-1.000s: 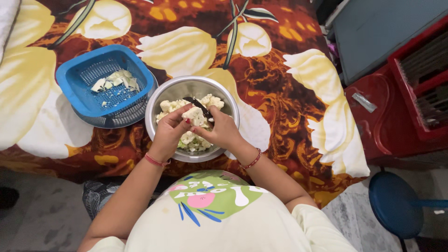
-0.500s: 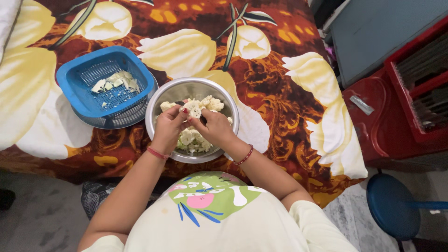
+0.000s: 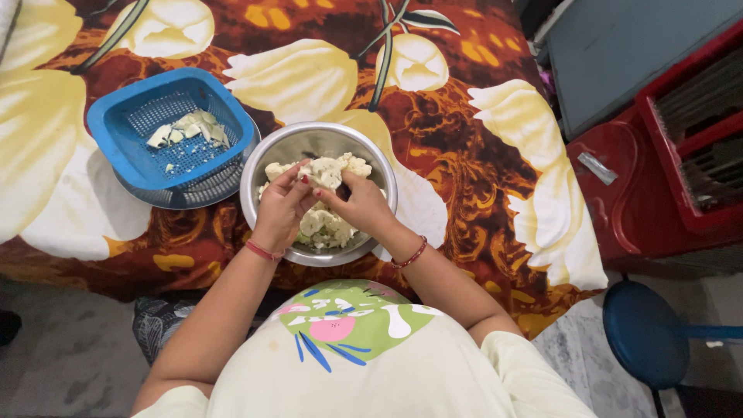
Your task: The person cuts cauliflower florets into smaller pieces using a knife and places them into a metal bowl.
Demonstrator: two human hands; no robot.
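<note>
Both hands grip one cauliflower floret (image 3: 326, 172) above a steel bowl (image 3: 267, 159).
Left hand (image 3: 280, 209) and right hand (image 3: 361, 207) pinch it; a blue basket (image 3: 116, 135) sits beside the bowl.

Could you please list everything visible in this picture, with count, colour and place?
steel bowl: one, silver, centre of the cloth
cauliflower florets: many, white, in the steel bowl
held floret: one, white, between both hands above the bowl
blue basket: one, blue, left of the bowl, set on a metal strainer
cut scraps: several, pale, inside the blue basket
floral cloth: one, brown with cream flowers, under everything
red rack: one, red, right edge
blue stool: one, blue, lower right on the floor
left hand: one, red bangle, grip on the held floret
right hand: one, red bangle, grip on the held floret
</note>
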